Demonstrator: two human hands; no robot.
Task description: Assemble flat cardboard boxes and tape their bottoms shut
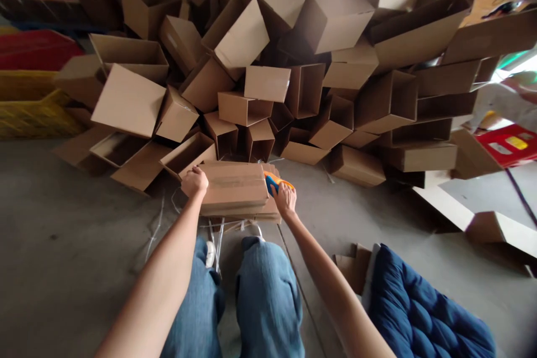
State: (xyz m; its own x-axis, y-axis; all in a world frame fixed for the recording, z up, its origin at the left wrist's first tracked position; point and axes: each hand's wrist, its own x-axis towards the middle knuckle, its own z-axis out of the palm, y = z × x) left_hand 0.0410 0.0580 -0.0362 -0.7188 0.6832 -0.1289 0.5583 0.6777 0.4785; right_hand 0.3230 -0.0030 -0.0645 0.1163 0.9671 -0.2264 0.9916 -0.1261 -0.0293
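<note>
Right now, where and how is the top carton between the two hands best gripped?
Probably by its left end, from the left: the top carton lies flat, long sides running left to right. The left hand is already at that end, while the right hand with its orange-and-blue tool crowds the other.

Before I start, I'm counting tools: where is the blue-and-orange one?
In the head view, just right of centre, the blue-and-orange tool is in the right hand, at the right end of the cardboard stack.
</note>
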